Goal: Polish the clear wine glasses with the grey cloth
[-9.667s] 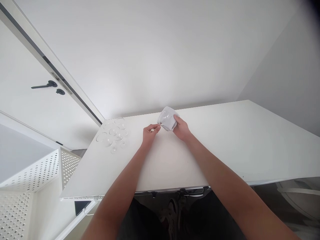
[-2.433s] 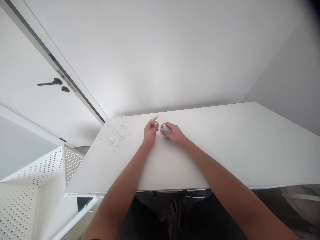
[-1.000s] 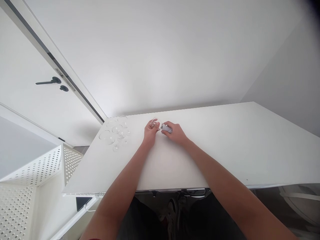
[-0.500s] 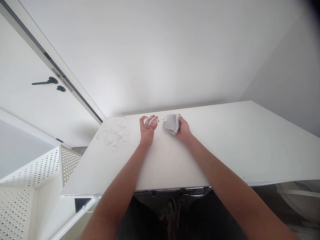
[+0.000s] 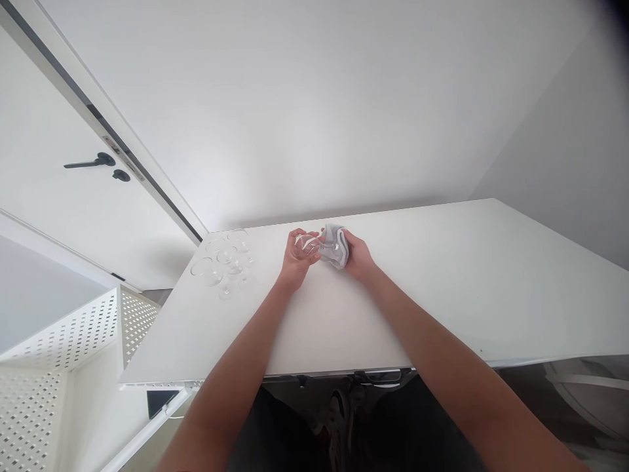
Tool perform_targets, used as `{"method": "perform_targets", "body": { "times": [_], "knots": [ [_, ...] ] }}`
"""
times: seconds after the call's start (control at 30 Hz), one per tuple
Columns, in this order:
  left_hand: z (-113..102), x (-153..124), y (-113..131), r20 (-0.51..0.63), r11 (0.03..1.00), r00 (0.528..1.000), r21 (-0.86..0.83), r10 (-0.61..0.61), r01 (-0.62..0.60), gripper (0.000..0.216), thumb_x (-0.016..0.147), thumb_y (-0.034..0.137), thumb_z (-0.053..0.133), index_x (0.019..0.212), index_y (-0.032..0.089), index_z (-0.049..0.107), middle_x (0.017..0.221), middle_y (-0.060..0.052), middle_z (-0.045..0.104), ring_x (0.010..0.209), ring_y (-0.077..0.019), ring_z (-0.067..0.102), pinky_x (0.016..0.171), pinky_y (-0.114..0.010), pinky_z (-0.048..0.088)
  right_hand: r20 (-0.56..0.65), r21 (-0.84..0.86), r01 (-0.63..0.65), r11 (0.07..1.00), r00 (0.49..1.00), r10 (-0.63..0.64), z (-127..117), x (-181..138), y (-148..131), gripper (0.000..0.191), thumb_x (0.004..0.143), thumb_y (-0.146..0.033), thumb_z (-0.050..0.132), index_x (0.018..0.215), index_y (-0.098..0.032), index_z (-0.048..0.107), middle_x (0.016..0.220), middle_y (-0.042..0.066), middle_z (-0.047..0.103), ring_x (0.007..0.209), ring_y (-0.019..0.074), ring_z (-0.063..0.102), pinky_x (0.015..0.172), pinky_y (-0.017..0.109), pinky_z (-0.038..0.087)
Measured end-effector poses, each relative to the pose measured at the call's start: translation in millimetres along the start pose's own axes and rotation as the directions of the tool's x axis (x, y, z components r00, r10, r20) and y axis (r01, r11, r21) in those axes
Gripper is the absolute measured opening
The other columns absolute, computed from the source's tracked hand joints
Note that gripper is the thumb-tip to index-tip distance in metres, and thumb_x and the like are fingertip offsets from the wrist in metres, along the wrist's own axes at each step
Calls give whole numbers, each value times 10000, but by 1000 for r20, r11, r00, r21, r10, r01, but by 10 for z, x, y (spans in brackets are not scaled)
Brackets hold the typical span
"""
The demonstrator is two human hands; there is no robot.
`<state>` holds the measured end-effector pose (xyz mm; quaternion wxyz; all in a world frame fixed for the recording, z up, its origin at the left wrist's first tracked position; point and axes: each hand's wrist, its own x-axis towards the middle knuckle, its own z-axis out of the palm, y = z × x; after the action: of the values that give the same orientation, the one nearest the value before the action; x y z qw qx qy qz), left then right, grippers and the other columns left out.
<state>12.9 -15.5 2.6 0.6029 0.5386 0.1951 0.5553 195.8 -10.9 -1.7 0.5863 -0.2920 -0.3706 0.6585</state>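
Note:
My left hand (image 5: 296,262) is closed around the bowl of a clear stemmed glass (image 5: 307,245), which lies sideways with its foot toward the right. In my right hand (image 5: 358,257) is a light grey cloth (image 5: 336,236), bunched about the foot end of the glass. Part of the stem and foot shows against the cloth. Both hands are above the far half of the white table (image 5: 339,321), close together. The fingers of my right hand are mostly hidden behind the cloth.
Several clear stemmed glasses (image 5: 227,255) stand in a cluster at the table's left end. A wall (image 5: 314,118) rises behind the table. To the left is a white door with a black handle (image 5: 88,162). White perforated panels (image 5: 63,328) are at the lower left.
My left hand has moved right with the glass, bringing it closer to my right hand. The cloth has folded around the foot end and turned slightly.

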Motion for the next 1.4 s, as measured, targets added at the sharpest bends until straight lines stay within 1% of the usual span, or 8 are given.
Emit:
{"method": "perform_targets", "body": {
  "times": [0.17, 0.37, 0.6, 0.83, 1.03, 1.13, 1.23, 1.4],
  "knots": [
    [-33, 24, -35, -140, 996, 987, 57, 74, -67, 583, 733, 273, 882, 1208, 326, 547, 1373, -63, 541, 1326, -295, 575, 1122, -467, 425, -36, 33, -20, 999, 999, 21, 34, -11, -22, 324, 936, -483, 576, 1140, -264, 700, 1197, 49, 713, 1148, 254, 645, 921, 379, 554],
    [6, 14, -4, -60, 998, 998, 57, 12, -9, 526, 694, 256, 902, 1117, 296, 591, 1360, -62, 554, 1322, -320, 574, 1099, -487, 447, -48, 56, -2, 998, 999, 5, 24, -9, -25, 380, 935, -551, 577, 1187, -287, 682, 1206, 33, 702, 1099, 226, 657, 915, 362, 547],
    [-9, 21, -20, -162, 997, 984, 32, 77, -73, 533, 733, 280, 882, 1151, 310, 552, 1360, -61, 548, 1328, -303, 573, 1100, -487, 461, -96, 106, -117, 987, 987, 127, 15, 30, 47, 207, 840, -310, 642, 1002, -199, 706, 1077, 61, 745, 1060, 245, 666, 910, 349, 541],
    [6, 13, -36, -78, 999, 997, 38, 16, -13, 610, 694, 281, 906, 1175, 316, 533, 1346, -71, 568, 1309, -312, 591, 1098, -512, 454, -187, 53, -58, 997, 980, 67, -30, 69, 57, 246, 801, -377, 645, 983, -220, 697, 1018, 50, 734, 1023, 252, 656, 886, 360, 551],
    [-49, 24, -56, -216, 996, 973, 47, 80, -72, 603, 745, 309, 879, 1187, 331, 469, 1442, -78, 533, 1366, -272, 542, 1110, -464, 435, -374, -226, 77, 971, 914, -159, -112, 62, 14, 328, 778, -335, 551, 1048, -267, 725, 1014, 31, 710, 925, 214, 646, 759, 315, 557],
    [-58, 23, -54, -226, 994, 969, 65, 96, -84, 590, 755, 324, 873, 1203, 327, 488, 1454, -88, 531, 1358, -275, 547, 1105, -465, 439, -359, -531, 31, 847, 897, -258, -114, -3, -20, 354, 794, -330, 511, 1048, -253, 745, 936, 42, 687, 767, 200, 615, 674, 324, 537],
    [-57, 25, -49, -243, 992, 964, 97, 103, -81, 597, 748, 342, 878, 1233, 328, 529, 1448, -92, 538, 1339, -282, 561, 1108, -473, 436, -146, -841, 35, 540, 947, -287, -45, -74, -18, 333, 814, -289, 496, 994, -255, 774, 1019, 43, 686, 710, 177, 594, 722, 347, 528],
    [-73, 24, -51, -265, 986, 959, 153, 104, -65, 658, 736, 366, 884, 1315, 343, 573, 1457, -98, 545, 1350, -306, 540, 1087, -476, 451, 226, -960, 231, 157, 973, -50, 83, -158, 19, 372, 861, -221, 504, 1073, -317, 795, 1375, -6, 614, 746, 146, 613, 808, 349, 510]
  ]
}}
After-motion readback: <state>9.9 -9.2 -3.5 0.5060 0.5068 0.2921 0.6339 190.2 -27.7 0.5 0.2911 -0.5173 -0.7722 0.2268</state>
